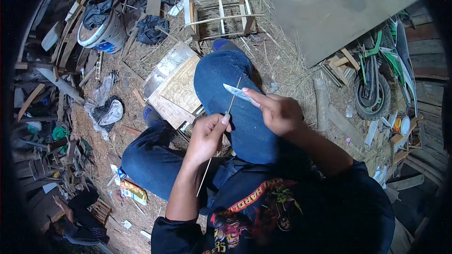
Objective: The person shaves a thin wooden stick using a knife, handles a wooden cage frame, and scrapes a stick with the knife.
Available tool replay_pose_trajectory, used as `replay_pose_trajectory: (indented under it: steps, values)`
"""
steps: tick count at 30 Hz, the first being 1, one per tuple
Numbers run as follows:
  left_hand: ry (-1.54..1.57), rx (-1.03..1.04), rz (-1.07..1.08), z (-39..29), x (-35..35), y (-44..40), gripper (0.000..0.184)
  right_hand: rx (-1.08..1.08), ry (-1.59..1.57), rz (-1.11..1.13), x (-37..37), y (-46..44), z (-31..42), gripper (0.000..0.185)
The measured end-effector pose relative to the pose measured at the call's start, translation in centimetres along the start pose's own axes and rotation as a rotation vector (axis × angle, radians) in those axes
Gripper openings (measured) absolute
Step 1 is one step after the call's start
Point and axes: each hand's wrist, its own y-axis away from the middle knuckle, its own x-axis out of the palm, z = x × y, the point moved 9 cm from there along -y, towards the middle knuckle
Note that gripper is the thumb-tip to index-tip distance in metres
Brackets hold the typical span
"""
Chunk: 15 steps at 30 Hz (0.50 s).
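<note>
A thin stick point(205, 175) runs from beside my left forearm up over my raised knee. My left hand point(207, 136) is closed on it, thumb and fingers pinching it near the knee. Above that grip, a knife's pale blade point(235, 92) lies across the upper part of the stick, its tip pointing left. My right hand point(277, 112) holds the knife, the index finger stretched along the blade. The knife's handle is hidden in my right palm.
A wooden slatted frame point(220, 19) stands ahead on straw. Boards point(176, 84) lie left of my knee. A white bucket point(104, 33) is at upper left, a large panel point(329, 9) and a motorbike point(374, 80) at right. Another person point(77, 218) sits at lower left.
</note>
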Motion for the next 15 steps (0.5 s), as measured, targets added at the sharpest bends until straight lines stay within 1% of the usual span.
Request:
replay_pose_trajectory:
  steps: [1,4,5,7,8,9,10,11,13,15]
  values:
    - [-0.037,0.085,-0.009,0.0,-0.1,0.1,0.038,0.002,0.002,-0.012,0.0,0.2,0.0,0.057]
    - [-0.014,0.056,-0.018,0.6,0.1,0.5,0.035,-0.021,0.014,-0.052,0.0,0.4,0.1,0.058]
    - [-0.043,0.095,-0.042,0.5,0.0,0.4,0.033,-0.021,0.013,-0.051,-0.1,0.5,0.4,0.058]
    - [-0.071,0.107,-0.060,0.6,-0.1,0.3,0.032,-0.036,0.122,0.009,0.0,0.8,1.3,0.057]
    - [-0.098,0.119,-0.079,0.5,-0.2,0.3,0.032,-0.035,0.124,0.009,0.3,0.6,0.8,0.057]
    - [-0.097,0.119,-0.078,0.7,-0.1,0.2,0.032,-0.061,0.090,-0.080,-0.1,0.2,0.3,0.057]
    - [-0.151,0.181,-0.098,0.3,-0.2,0.2,0.032,-0.089,0.056,-0.169,-0.7,0.1,0.2,0.057]
    - [-0.205,0.243,-0.119,-0.2,-0.4,0.3,0.031,-0.092,0.055,-0.168,-0.7,0.4,0.4,0.057]
    - [-0.241,0.255,-0.139,-0.4,-0.5,0.4,0.030,-0.202,0.167,-0.171,-0.7,1.5,2.1,0.057]
    - [-0.275,0.271,-0.154,-0.8,-0.6,0.3,0.030,-0.235,0.178,-0.192,-1.0,1.4,1.8,0.057]
